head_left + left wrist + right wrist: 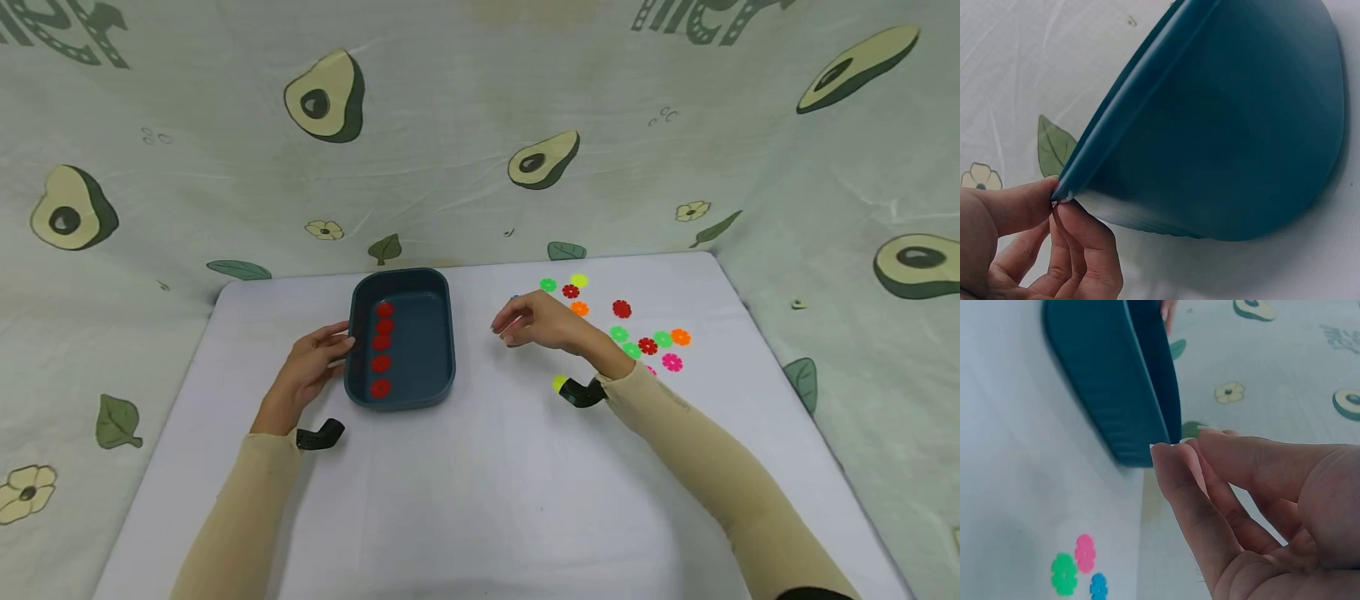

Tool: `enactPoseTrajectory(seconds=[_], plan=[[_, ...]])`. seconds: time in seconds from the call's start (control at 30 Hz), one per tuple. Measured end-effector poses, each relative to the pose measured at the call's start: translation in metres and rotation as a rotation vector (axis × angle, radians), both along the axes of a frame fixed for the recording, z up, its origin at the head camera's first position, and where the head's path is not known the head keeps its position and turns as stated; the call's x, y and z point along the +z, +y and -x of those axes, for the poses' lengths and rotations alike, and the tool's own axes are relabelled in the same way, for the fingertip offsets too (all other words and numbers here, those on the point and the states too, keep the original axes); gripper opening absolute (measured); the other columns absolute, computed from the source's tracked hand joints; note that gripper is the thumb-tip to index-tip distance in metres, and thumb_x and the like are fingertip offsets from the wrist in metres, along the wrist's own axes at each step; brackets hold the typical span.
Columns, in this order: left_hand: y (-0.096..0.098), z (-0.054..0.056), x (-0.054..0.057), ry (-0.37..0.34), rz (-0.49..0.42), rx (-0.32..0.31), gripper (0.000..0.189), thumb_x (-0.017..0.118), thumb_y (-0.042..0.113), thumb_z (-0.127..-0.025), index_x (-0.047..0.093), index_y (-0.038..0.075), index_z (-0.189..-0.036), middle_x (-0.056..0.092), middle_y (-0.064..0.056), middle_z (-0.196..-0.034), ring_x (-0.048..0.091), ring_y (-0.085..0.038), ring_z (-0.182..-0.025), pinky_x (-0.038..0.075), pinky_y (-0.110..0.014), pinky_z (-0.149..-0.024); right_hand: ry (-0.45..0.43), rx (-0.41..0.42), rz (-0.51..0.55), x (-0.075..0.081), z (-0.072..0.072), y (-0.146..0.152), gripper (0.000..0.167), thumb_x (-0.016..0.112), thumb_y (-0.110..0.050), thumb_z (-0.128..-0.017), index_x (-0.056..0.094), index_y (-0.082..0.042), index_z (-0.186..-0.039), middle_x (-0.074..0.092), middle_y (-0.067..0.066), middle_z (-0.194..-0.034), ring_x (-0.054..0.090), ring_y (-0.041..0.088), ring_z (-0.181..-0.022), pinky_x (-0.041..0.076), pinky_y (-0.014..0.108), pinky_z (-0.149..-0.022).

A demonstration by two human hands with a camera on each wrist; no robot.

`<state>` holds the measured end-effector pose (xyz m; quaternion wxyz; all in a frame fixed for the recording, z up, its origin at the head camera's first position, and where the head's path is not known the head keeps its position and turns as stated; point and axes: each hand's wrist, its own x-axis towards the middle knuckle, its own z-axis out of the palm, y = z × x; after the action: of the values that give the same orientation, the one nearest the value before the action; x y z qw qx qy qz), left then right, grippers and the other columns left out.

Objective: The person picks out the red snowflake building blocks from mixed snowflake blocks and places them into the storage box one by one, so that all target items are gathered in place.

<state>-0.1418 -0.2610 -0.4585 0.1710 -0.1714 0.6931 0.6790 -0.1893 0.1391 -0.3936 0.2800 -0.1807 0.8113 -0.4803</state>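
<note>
The left hand's (313,367) fingers pinch the tray (420,350) by its rim; the right hand's (551,323) fingers, slightly parted, hold nothing visible. Five red discs (381,342) line the tray's left side (seemingly the part done). Apparently left over, three loose red discs (622,309) lie on the tabletop (465,500) among other-coloured discs (662,339).

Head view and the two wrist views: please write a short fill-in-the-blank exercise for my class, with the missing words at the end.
1. The tray is pinched at its rim by the person's ____ hand.
2. All the discs in the tray are coloured ____.
3. In the tray lie exactly ____ discs.
4. In the head view, the scattered pieces lie to the ____ of the tray.

Missing words: left; red; five; right.
</note>
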Motion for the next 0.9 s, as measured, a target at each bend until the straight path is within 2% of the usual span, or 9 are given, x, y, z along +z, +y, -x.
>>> enactPoseTrajectory(seconds=[0.13, 0.23, 0.57, 0.77, 0.9], plan=[[-0.001, -0.001, 0.001, 0.005, -0.008, -0.009, 0.063, 0.063, 0.015, -0.108, 0.035, 0.006, -0.165, 0.056, 0.007, -0.118, 0.062, -0.004, -0.097, 0.054, -0.021, -0.08, -0.029, -0.039, 0.008, -0.005, -0.004, 0.013, 0.025, 0.07, 0.005, -0.098, 0.072, 0.005, -0.122, 0.069, 0.027, -0.128, 0.07, 0.039, -0.114, 0.059, 0.037, -0.095], [-0.001, -0.001, 0.0, 0.007, -0.014, -0.01, 0.063, 0.063, 0.014, -0.108, 0.035, 0.006, -0.164, 0.057, 0.007, -0.117, 0.062, -0.004, -0.096, 0.054, -0.021, -0.079, -0.051, -0.064, 0.005, -0.009, -0.007, 0.023, 0.025, 0.07, 0.003, -0.098, 0.071, 0.004, -0.123, 0.068, 0.028, -0.131, 0.072, 0.036, -0.111, 0.059, 0.038, -0.097], [-0.004, -0.001, -0.002, -0.007, -0.021, -0.007, 0.064, 0.063, 0.015, -0.109, 0.034, 0.008, -0.165, 0.057, 0.008, -0.117, 0.059, -0.004, -0.098, 0.053, -0.021, -0.078, -0.055, -0.099, 0.024, -0.027, -0.016, 0.05, 0.029, 0.07, 0.002, -0.098, 0.068, 0.01, -0.126, 0.067, 0.029, -0.132, 0.068, 0.039, -0.119, 0.058, 0.043, -0.1], [-0.002, -0.001, 0.0, -0.004, -0.024, 0.0, 0.063, 0.063, 0.015, -0.108, 0.035, 0.007, -0.165, 0.057, 0.008, -0.116, 0.06, -0.004, -0.098, 0.053, -0.021, -0.079, -0.064, -0.132, -0.005, -0.037, -0.021, 0.062, 0.028, 0.072, -0.004, -0.099, 0.07, 0.006, -0.126, 0.069, 0.027, -0.131, 0.069, 0.036, -0.117, 0.059, 0.037, -0.097], [-0.002, -0.002, 0.0, 0.001, -0.029, 0.004, 0.063, 0.064, 0.015, -0.108, 0.036, 0.006, -0.164, 0.059, 0.009, -0.114, 0.06, -0.005, -0.098, 0.053, -0.021, -0.078, -0.086, -0.156, 0.009, -0.044, -0.024, 0.068, 0.029, 0.072, -0.003, -0.1, 0.069, 0.007, -0.126, 0.068, 0.028, -0.131, 0.069, 0.039, -0.119, 0.06, 0.033, -0.095]])
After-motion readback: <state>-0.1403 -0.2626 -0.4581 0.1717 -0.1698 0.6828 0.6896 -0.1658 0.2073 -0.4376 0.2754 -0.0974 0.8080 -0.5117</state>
